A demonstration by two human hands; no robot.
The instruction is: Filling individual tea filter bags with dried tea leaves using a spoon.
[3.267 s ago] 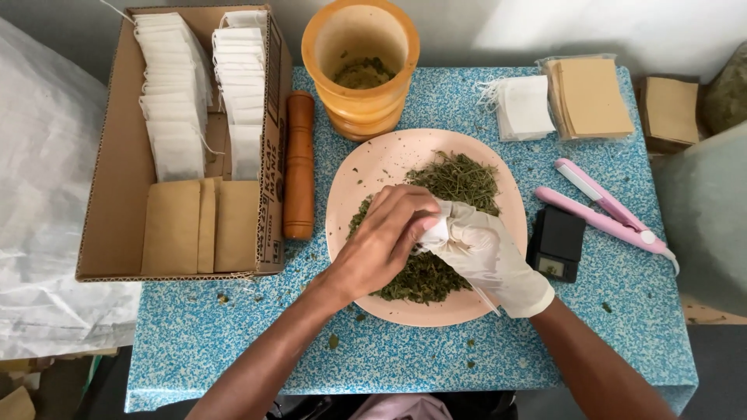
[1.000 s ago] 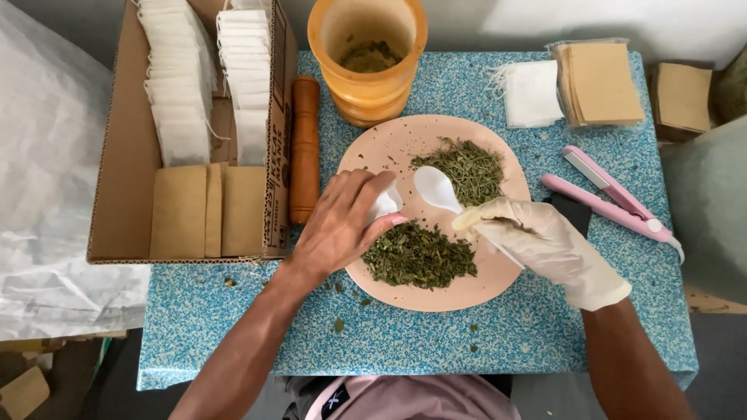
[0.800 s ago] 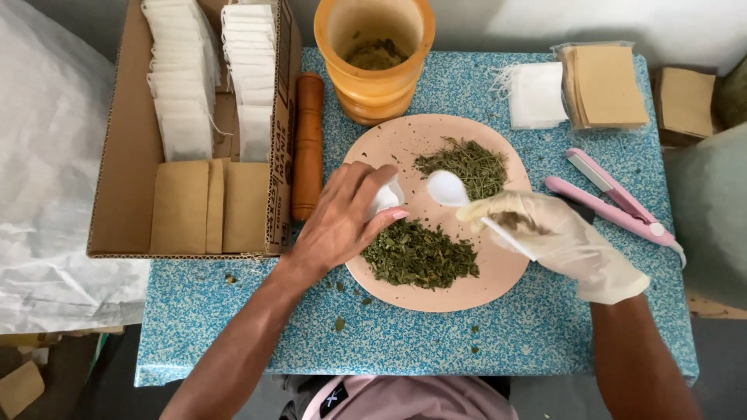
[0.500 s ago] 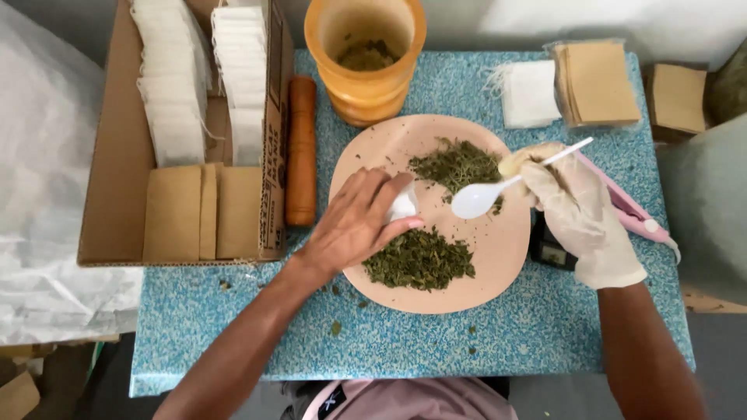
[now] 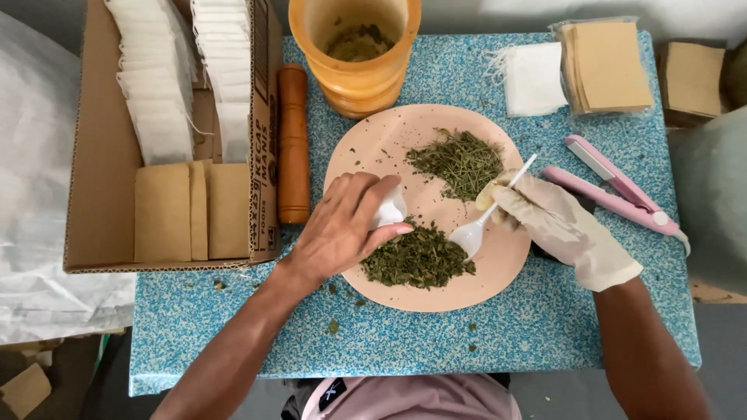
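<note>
Blue speckled table (image 5: 545, 327), pink plate (image 5: 366, 148): my left hand (image 5: 342, 225) pinches the white bag (image 5: 389, 210), gloved right hand (image 5: 545, 222) grips the spoon (image 5: 486, 222); best scoop shallow from the near herb pile (image 5: 416, 260).

Left hand (image 5: 342, 229) pinches a white sachet (image 5: 389, 210); gloved right hand (image 5: 545, 222) dips white spoon (image 5: 486, 218) toward herbs (image 5: 416, 260).

Brown cardboard box (image 5: 101, 155) left; clear packet of tan sachets (image 5: 607, 66) top right.
</note>
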